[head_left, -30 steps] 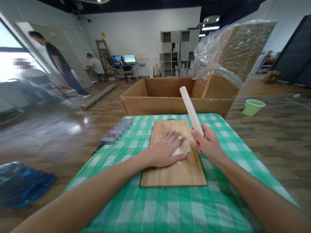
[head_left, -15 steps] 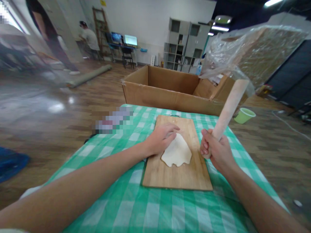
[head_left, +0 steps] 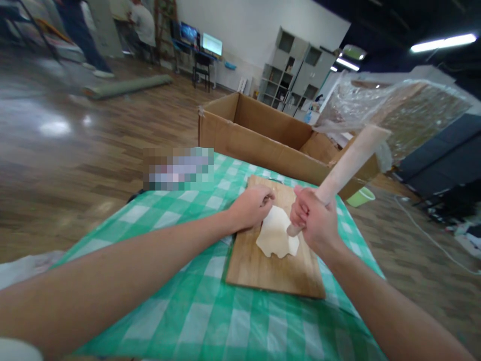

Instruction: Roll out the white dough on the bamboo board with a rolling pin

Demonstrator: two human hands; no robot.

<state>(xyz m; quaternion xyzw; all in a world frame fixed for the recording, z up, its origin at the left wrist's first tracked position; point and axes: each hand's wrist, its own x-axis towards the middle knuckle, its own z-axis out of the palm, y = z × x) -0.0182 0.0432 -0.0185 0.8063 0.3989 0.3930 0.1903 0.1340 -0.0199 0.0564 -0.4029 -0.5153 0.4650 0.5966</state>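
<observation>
My right hand is wrapped round the lower part of a pale wooden rolling pin. The pin is tilted, its far end up and to the right, its short lower end over the right edge of a flat sheet of dough. The dough is cream-coloured, with a ragged near edge, and lies on a wooden cutting board. My left hand is at the dough's upper left, resting over the board with its fingers curled in. What those fingers hold, if anything, is hidden.
A green-and-white checked tablecloth covers the table. Beyond its far edge is a big open cardboard box. A light green bin stands on the floor at the right. A blurred-out object lies at the table's left edge. People are in the background.
My right hand has brought the rolling pin left, over the dough's edge, and tipped it further over. The left hand's fingers have curled in. The whole view has tilted.
</observation>
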